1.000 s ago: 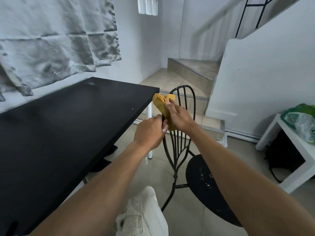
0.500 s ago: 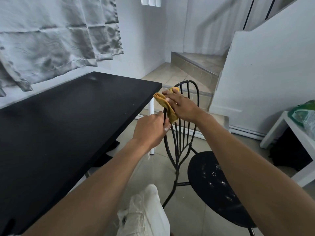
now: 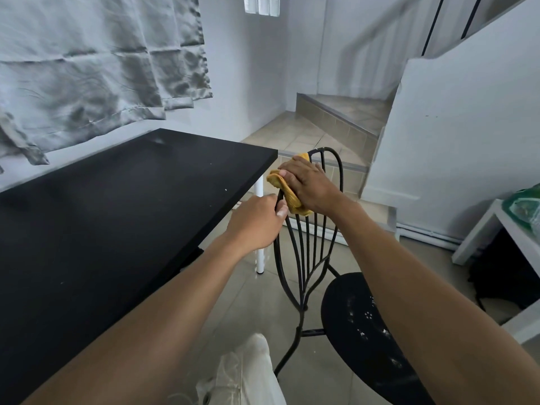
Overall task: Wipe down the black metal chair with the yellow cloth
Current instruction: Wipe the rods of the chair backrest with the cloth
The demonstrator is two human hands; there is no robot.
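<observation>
**Chair back under the cloth, both hands on the frame**

Chair [image 3: 309, 258] stands just ahead of me on the tiled floor [image 3: 251, 305], its round black seat [image 3: 359, 325] low on my right and speckled with pale marks. Nearest the camera I see a knee in light trousers [image 3: 248, 372] between my two forearms. The chair's back is a loop of black metal with thin upright rods, and it sits close beside the corner of the black worktop [image 3: 117, 214] on my left, whose white leg [image 3: 259, 229] shows just behind the frame.

My left hand [image 3: 257, 223] is closed around the left side of the chair's loop, fingers wrapped on the bar, thumb tip near the cloth. Just above it, my right hand [image 3: 309, 185] lies flat with fingers together, pressing the yellow cloth [image 3: 287, 191] against the upper left part of the loop. The cloth is bunched and folded under the palm, sticking out to the left and below the hand; one corner peeks above the fingers.

Farther off, tiled steps [image 3: 336, 121] climb toward the right, beside a white wall [image 3: 467, 135]. A grey curtain [image 3: 93, 68] hangs on the far left. At the right edge a white side table [image 3: 496, 229] carries a green bag [image 3: 526, 206].
</observation>
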